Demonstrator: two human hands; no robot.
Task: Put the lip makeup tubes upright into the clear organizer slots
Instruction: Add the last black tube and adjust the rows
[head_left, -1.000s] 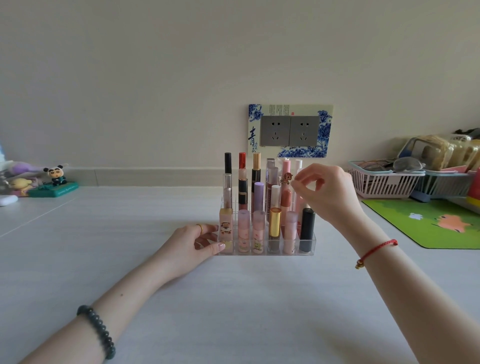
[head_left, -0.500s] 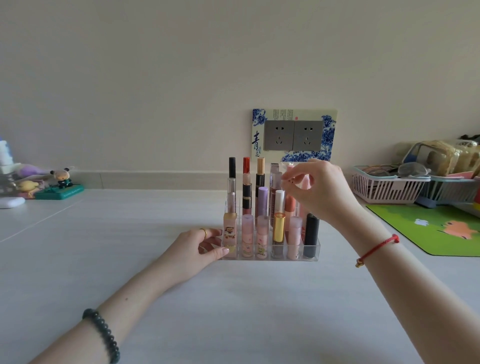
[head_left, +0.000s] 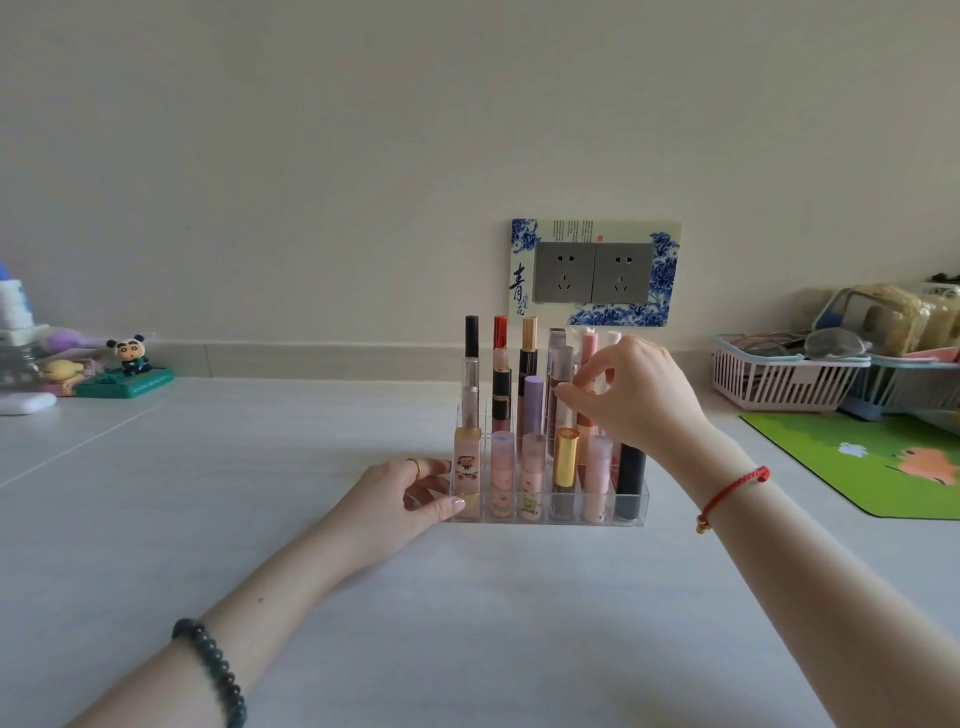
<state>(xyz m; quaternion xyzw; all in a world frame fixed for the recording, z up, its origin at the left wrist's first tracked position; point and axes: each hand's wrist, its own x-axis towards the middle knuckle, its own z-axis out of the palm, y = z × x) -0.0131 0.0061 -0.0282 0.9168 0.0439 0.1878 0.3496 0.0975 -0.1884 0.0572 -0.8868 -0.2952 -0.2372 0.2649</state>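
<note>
A clear organizer (head_left: 545, 521) stands mid-table, its slots filled with several upright lip tubes in pink, gold, purple, black and red. My left hand (head_left: 395, 504) rests on the table with fingertips and thumb touching the organizer's left end. Over the right-hand middle rows, my right hand (head_left: 639, 400) pinches the top of a lip tube (head_left: 585, 427) with thumb and forefinger. That tube stands upright among the others, its cap hidden by my fingers. A black tube (head_left: 630, 475) fills the front right slot.
A pink basket (head_left: 769, 384) and a blue-green basket (head_left: 904, 387) of odds and ends sit at the back right, with a green mat (head_left: 872, 462) before them. A panda figure (head_left: 132, 358) and toys stand back left. A socket plate (head_left: 595, 273) is on the wall.
My right hand has dropped lower over the tubes, from the back row's tops down to a tube in the middle rows. The left hand stays at the organizer's left end.
</note>
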